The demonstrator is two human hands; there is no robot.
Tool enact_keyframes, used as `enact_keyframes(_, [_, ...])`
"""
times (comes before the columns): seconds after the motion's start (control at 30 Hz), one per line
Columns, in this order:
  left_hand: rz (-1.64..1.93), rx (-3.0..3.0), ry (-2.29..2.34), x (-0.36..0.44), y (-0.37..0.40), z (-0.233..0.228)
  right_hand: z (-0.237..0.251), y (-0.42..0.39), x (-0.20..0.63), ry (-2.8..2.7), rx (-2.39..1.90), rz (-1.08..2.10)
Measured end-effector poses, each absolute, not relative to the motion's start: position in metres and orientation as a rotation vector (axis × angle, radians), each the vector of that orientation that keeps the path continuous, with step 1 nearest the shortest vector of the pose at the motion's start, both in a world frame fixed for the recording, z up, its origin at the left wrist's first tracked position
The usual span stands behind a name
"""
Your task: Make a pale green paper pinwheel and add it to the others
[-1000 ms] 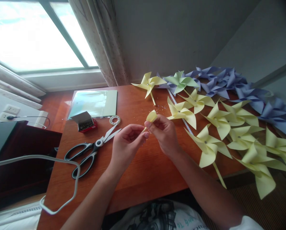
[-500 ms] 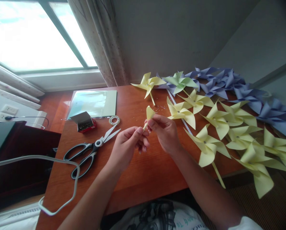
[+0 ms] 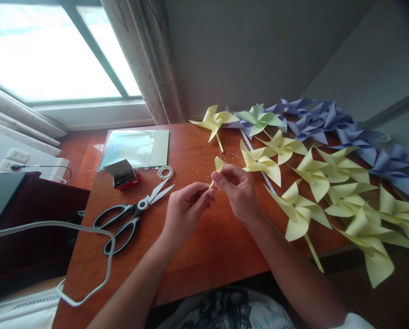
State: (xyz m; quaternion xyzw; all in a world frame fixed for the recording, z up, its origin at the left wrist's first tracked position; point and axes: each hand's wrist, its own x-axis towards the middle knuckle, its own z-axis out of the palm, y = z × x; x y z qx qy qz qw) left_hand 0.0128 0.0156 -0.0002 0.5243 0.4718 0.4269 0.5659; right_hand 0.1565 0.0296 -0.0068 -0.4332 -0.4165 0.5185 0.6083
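Above the middle of the table, my two hands hold a thin roll of yellow paper [image 3: 219, 164] between them. Its wider, loose end sticks up past my right hand [image 3: 238, 189], whose thumb and fingers pinch it. Lower down, the fingertips of my left hand [image 3: 187, 205] are closed on the narrow end. Most of the roll is hidden by my fingers. Just right of my right hand lies a yellow paper pinwheel [image 3: 259, 162]. Scissors [image 3: 143, 204] lie partly open to the left of my left hand.
A roll of tape [image 3: 165, 172] and an open small box [image 3: 124, 174] lie near the scissors. Paper in a clear sleeve [image 3: 136, 148] is behind them. A green pinwheel [image 3: 259, 119] and several purple pinwheels [image 3: 331, 114] fill the back right. A white cable [image 3: 110, 256] crosses the table's left edge.
My left hand's fingers have curled in closer around the narrow end of the paper roll. The roll's loose upper end looks narrower and sits slightly lower. The view has shifted a little.
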Motion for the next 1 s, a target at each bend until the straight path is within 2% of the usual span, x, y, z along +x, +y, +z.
enact_keyframes(0.3, [0.696, 0.856, 0.789, 0.009, 0.016, 0.005, 0.002, 0.024, 0.161, -1.105, -1.032, 1.168])
enact_keyframes(0.4, [0.626, 0.766, 0.727, 0.009, 0.015, 0.006, 0.0, 0.024, 0.161, -1.081, -0.963, 1.257])
enact_keyframes(0.5, [0.695, 0.804, 0.752, 0.012, 0.014, 0.004, -0.001, 0.024, 0.161, -1.039, -0.959, 1.339])
enact_keyframes(0.7, [0.945, 1.188, 0.974, 0.016, 0.014, -0.004, -0.003, 0.025, 0.161, -1.179, -1.071, 1.113])
enact_keyframes(1.0, [0.704, 0.851, 0.665, 0.009, 0.014, 0.004, -0.007, 0.027, 0.163, -1.003, -0.956, 1.385])
